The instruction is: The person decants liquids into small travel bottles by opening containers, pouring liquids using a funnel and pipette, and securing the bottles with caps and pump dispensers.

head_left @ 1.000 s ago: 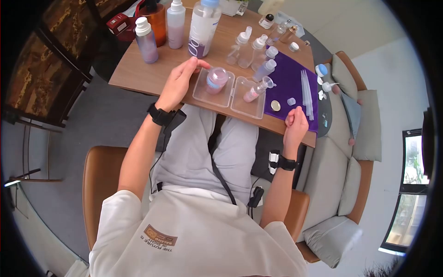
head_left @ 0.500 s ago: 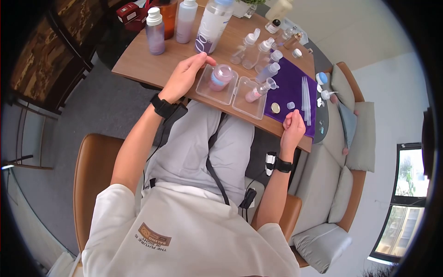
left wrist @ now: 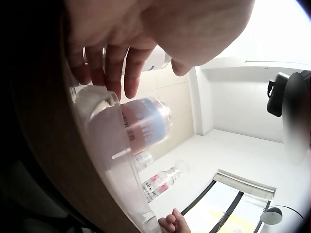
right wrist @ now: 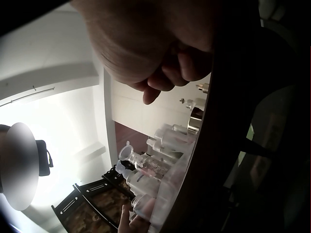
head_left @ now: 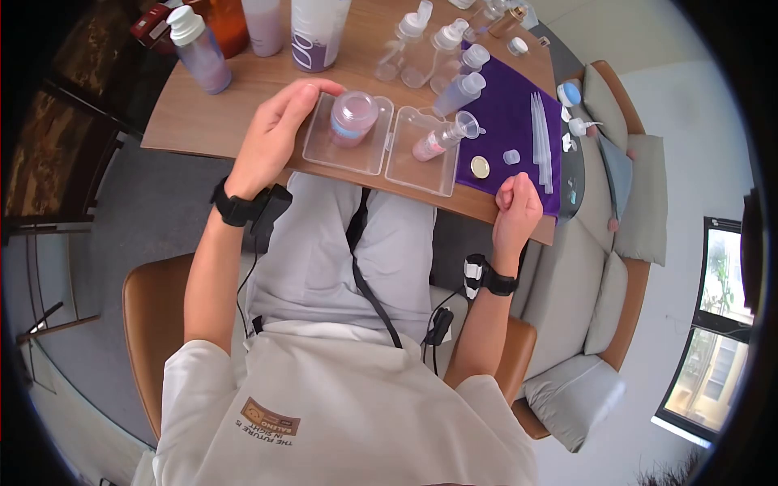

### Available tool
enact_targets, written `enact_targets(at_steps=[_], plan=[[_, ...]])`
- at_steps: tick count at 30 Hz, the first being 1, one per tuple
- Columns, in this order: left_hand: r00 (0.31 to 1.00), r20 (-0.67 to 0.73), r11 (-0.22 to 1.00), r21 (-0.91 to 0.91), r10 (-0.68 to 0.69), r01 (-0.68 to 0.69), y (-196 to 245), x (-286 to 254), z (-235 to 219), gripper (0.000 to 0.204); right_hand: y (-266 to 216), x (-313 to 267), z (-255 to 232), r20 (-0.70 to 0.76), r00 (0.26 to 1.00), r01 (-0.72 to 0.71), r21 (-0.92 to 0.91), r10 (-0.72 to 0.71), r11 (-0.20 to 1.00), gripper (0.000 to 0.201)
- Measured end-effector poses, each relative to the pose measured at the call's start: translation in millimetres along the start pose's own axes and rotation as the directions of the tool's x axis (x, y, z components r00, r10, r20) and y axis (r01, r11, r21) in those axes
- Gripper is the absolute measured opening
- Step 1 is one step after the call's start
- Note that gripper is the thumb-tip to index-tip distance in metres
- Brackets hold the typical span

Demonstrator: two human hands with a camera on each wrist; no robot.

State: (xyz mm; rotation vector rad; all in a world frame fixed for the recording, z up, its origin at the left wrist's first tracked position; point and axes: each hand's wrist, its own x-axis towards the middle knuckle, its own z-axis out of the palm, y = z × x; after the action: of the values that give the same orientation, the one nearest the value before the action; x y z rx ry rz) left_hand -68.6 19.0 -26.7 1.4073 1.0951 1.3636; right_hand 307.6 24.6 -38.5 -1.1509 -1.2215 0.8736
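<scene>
My left hand (head_left: 269,134) lies at the left end of an open clear plastic case (head_left: 322,152), its fingers loosely extended along the case's far corner. In the left wrist view the fingertips (left wrist: 130,90) come right up to the case's end. Inside the case's left half stands a clear-lidded jar (head_left: 354,119) with pink contents and a blue label. The right half holds a small pink-marked bottle (head_left: 428,147) with a clear funnel (head_left: 468,125) in its mouth. Over the table's front edge, my right hand (head_left: 519,209) rests with fingers loosely curled, holding nothing.
A purple cloth (head_left: 519,105) carries a gold lid (head_left: 480,168), a small clear cap (head_left: 511,157) and several plastic droppers (head_left: 540,146). Clear bottles (head_left: 401,53) stand behind the case. Farther left are a pump bottle (head_left: 201,53) and a large white-and-purple bottle (head_left: 318,32).
The head view has shifted, bringing the table's near part closer. Both hands, the jar and the funnel bottle keep much the same places relative to the case.
</scene>
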Motion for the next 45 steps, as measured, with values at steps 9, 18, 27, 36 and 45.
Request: enact_targets(at_steps=[9, 18, 27, 36, 45], plan=[[0.999, -0.007, 0.999, 0.009, -0.046, 0.046, 3.2, -2.8, 1.2, 0.033, -2.4, -1.6, -0.3, 0.028, 0.999, 0.02, 0.005, -0.02, 1.0, 0.04], [0.998, 0.055, 0.981, 0.19, 0.022, -0.032, 3.0, -2.3, -1.2, 0.055, 2.2, -1.8, -4.2, 0.036, 0.999, 0.029, -0.036, -0.028, 0.999, 0.04], [0.995, 0.045, 0.941, 0.323, 0.094, -0.104, 7.4, -2.9, 6.3, 0.057, -12.9, -5.8, 6.5, 0.026, 1.0, 0.0, -0.162, 0.004, 0.987, 0.017], [0.996, 0.019, 0.946, 0.31, 0.09, -0.092, 2.6, -3.2, 5.6, 0.057, -50.3, 14.3, 9.8, 0.531, 0.82, 0.552, -0.637, -0.213, 0.538, 0.047], [0.984, 0.018, 0.935, 0.308, 0.179, -0.176, -5.4, -4.5, 0.5, 0.059, -82.7, 34.0, 3.6, 0.511, 0.858, 0.454, -0.71, -0.051, 0.538, 0.031]])
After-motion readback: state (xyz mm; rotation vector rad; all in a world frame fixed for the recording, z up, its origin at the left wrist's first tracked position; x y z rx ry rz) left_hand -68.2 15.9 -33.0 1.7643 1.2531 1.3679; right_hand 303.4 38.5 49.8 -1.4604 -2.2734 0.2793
